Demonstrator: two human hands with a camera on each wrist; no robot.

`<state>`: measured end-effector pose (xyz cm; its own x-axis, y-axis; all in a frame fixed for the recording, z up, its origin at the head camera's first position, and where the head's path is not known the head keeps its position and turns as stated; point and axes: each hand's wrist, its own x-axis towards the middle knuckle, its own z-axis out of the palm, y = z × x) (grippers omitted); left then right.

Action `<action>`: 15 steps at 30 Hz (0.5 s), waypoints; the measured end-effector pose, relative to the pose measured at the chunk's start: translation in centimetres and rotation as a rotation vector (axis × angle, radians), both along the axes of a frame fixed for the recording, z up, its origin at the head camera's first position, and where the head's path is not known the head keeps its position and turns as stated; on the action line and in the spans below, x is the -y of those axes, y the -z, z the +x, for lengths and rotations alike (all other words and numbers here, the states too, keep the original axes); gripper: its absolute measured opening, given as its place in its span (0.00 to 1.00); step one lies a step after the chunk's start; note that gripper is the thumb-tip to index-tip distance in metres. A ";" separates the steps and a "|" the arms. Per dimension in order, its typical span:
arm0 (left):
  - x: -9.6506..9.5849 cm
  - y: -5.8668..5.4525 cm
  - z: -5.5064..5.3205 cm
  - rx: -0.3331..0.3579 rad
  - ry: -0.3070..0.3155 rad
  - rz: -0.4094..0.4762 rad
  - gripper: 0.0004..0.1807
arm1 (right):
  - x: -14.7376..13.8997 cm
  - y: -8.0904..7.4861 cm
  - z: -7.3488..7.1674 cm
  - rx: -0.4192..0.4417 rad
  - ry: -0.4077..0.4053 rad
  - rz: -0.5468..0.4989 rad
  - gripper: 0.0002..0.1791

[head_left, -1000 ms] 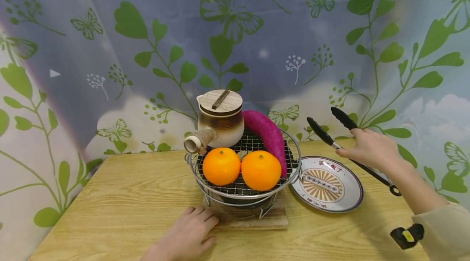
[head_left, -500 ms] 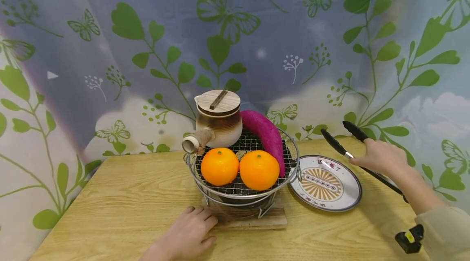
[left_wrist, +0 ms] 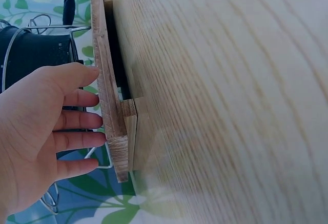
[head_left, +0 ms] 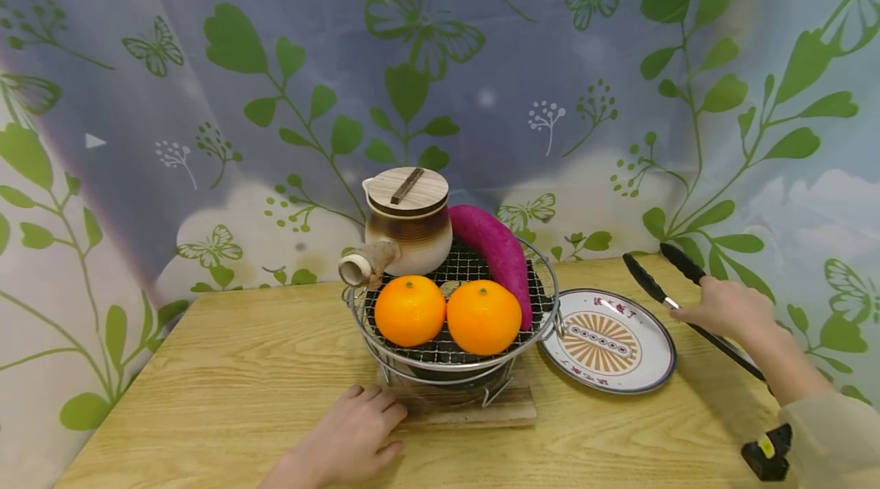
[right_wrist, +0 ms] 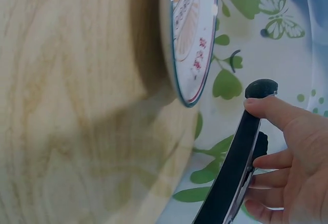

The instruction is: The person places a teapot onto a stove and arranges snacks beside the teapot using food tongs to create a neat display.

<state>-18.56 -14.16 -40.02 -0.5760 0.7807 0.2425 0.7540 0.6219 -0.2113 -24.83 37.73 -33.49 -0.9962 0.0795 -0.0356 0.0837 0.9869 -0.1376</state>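
Note:
My right hand [head_left: 739,309] holds black-and-silver tongs [head_left: 644,279] above the table's right side, their two tips apart and pointing back-left. In the right wrist view, the thumb and fingers lie on opposite sides of the tongs [right_wrist: 230,170], with nothing between the tips. My left hand [head_left: 351,435] rests at the left front end of a wooden board [head_left: 474,418]; in the left wrist view its fingers are loosely extended by the board [left_wrist: 106,75]. On that board stands a round wire grill [head_left: 461,270] carrying two oranges [head_left: 410,311], a purple sweet potato [head_left: 498,248] and a lidded clay teapot [head_left: 417,250].
A patterned white plate [head_left: 649,332] lies right of the grill, between it and the tongs. The wooden table [head_left: 241,367] meets a leaf-printed curtain [head_left: 296,92] at the back. A black strap-like piece [head_left: 766,452] shows by the right sleeve.
My right hand has moved the tongs to the right and lower, away from the grill. The left hand, the food and the plate have stayed put; the head view has shifted slightly.

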 end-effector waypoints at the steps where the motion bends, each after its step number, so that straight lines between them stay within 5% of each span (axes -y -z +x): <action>1: 0.0 0.0 0.0 0.000 -0.001 -0.002 0.13 | -0.2 0.2 0.0 0.006 0.002 -0.003 0.52; 15: 0.0 0.1 -0.1 -0.003 0.004 -0.004 0.13 | -2.0 2.2 0.1 0.057 0.051 -0.071 0.54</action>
